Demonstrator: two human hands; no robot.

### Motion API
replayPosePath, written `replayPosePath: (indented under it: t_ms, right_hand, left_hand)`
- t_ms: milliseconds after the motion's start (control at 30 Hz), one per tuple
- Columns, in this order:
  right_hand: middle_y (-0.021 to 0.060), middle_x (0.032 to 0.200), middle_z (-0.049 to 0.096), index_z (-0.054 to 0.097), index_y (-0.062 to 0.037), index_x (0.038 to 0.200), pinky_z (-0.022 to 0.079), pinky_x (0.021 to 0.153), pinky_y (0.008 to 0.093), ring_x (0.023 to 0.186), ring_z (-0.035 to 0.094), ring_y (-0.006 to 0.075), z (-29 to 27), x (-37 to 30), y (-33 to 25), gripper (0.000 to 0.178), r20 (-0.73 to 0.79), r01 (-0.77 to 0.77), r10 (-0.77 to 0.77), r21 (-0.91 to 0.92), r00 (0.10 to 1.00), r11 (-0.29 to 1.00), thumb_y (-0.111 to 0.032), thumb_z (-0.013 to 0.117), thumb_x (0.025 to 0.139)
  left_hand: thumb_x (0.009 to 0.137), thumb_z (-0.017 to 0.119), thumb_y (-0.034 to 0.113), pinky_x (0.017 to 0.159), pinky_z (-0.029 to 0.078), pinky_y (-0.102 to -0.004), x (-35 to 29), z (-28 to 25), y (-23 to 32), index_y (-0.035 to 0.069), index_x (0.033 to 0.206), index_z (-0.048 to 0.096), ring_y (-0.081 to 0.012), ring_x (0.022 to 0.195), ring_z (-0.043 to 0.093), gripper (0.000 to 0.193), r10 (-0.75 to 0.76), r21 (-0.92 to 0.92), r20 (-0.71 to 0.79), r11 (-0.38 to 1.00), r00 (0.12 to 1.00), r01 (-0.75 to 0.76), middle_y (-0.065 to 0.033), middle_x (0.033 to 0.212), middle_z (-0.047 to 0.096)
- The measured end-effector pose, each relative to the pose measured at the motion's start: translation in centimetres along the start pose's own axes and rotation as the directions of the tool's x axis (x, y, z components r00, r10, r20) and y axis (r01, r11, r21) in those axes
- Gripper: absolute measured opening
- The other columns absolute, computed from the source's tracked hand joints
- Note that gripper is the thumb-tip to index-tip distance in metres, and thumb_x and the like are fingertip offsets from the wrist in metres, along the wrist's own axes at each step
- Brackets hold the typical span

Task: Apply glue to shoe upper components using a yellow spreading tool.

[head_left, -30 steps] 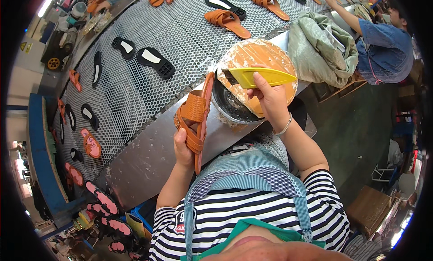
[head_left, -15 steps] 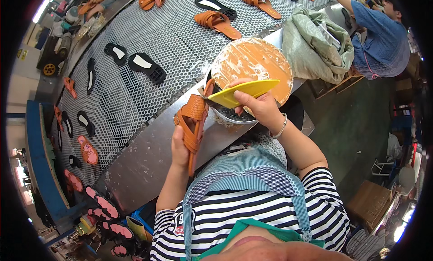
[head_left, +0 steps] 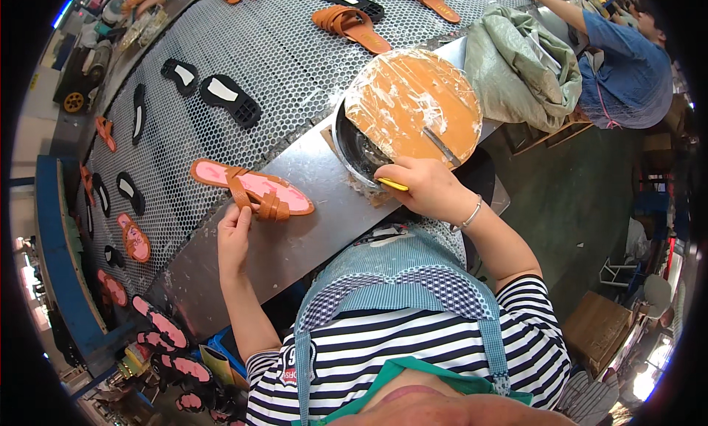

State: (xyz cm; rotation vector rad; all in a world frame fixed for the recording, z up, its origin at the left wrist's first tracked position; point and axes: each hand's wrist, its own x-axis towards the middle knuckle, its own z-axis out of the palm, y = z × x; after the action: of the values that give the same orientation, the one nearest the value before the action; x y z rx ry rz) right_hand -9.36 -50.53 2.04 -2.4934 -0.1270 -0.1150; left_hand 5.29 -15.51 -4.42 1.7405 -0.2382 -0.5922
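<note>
My left hand (head_left: 234,238) pinches the cross strap of a brown sandal (head_left: 274,196) with a pink footbed. The sandal is held over or on the steel ledge; I cannot tell whether it touches. My right hand (head_left: 426,190) grips a yellow flat-handled tool (head_left: 392,183), now nearly edge-on, at the near rim of a round pot (head_left: 341,142). The tool's far end is hidden. Dark inside, the pot is partly covered by an orange round lid (head_left: 413,94) smeared with dried white stuff. A short metal strip (head_left: 441,146) lies on the lid.
Beyond the steel ledge (head_left: 310,177) runs a perforated conveyor (head_left: 273,65) bearing black soles (head_left: 231,102) and brown sandals (head_left: 350,28). A pale green sack (head_left: 516,68) sits right of the pot. Pink-topped footwear (head_left: 188,367) is piled at lower left. A co-worker in blue (head_left: 627,72) is at the upper right.
The sandal has moved left and turned from edge-on to footbed showing. My right hand has drawn the yellow tool away from it to the pot and tilted it.
</note>
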Motion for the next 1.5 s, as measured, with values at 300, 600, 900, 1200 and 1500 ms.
replayPosePath:
  t_ms: [300, 600, 900, 1200, 1500]
  right_hand:
    - [0.0021, 0.082, 0.064, 0.064, -0.0023, 0.109, 0.045, 0.053, 0.0192, 0.059, 0.055, 0.0054, -0.4, 0.0, 2.4, 0.026, 0.123, -0.438, 0.473, 0.626, 0.872, 0.645, -0.019, 0.062, 0.089]
    - [0.0048, 0.082, 0.065, 0.062, -0.0012, 0.110, 0.048, 0.049, 0.0181, 0.054, 0.057, 0.0065, -0.5, -0.3, 1.6, 0.027, 0.112, -0.310, 0.545, 0.907, 0.831, 0.286, -0.015, 0.065, 0.087]
    - [0.0058, 0.104, 0.061, 0.056, -0.0014, 0.118, 0.051, 0.064, 0.0202, 0.073, 0.061, 0.0091, 0.2, 2.1, -0.4, 0.027, -0.179, 0.026, 0.253, 0.860, 0.951, 0.510, -0.004, 0.057, 0.092]
    - [0.0104, 0.089, 0.064, 0.063, -0.0019, 0.106, 0.050, 0.070, 0.0285, 0.079, 0.064, 0.0212, 0.3, 2.4, -1.1, 0.023, -0.227, 0.259, -0.154, 0.564, 0.962, 0.784, 0.000, 0.065, 0.083]
    - [0.0119, 0.087, 0.065, 0.065, -0.0044, 0.104, 0.054, 0.062, 0.0312, 0.073, 0.066, 0.0247, 0.3, 1.8, -1.5, 0.029, -0.207, 0.508, -0.468, 0.451, 0.859, 0.733, 0.002, 0.070, 0.075]
  left_hand:
    - [0.100, 0.045, 0.023, 0.067, 0.050, -0.0236, 3.0, 4.9, -0.5, 0.006, 0.087, 0.053, -0.0101, 0.074, 0.059, 0.022, 0.099, -0.532, -0.409, 0.782, 0.907, -0.325, -0.0022, 0.081, 0.056]
    - [0.098, 0.044, 0.031, 0.063, 0.054, -0.0270, 3.4, 10.3, 4.6, 0.002, 0.091, 0.055, -0.0134, 0.070, 0.062, 0.032, 0.005, -0.661, -0.054, 0.750, 0.999, -0.039, -0.0059, 0.080, 0.060]
    - [0.097, 0.048, 0.026, 0.050, 0.049, -0.0223, 3.1, 12.3, 5.2, 0.002, 0.086, 0.059, -0.0099, 0.056, 0.060, 0.029, 0.102, -0.649, 0.089, 0.760, 0.991, -0.020, -0.0045, 0.068, 0.061]
    - [0.096, 0.053, 0.026, 0.048, 0.043, -0.0213, 4.1, 13.5, 5.3, 0.005, 0.081, 0.058, -0.0067, 0.052, 0.052, 0.026, 0.047, -0.646, -0.005, 0.762, 0.999, -0.039, -0.0014, 0.065, 0.056]
    - [0.097, 0.052, 0.025, 0.049, 0.040, -0.0196, 5.4, 13.3, 4.9, 0.005, 0.081, 0.060, -0.0042, 0.055, 0.047, 0.027, 0.048, -0.590, -0.108, 0.801, 0.993, -0.103, 0.0022, 0.065, 0.052]
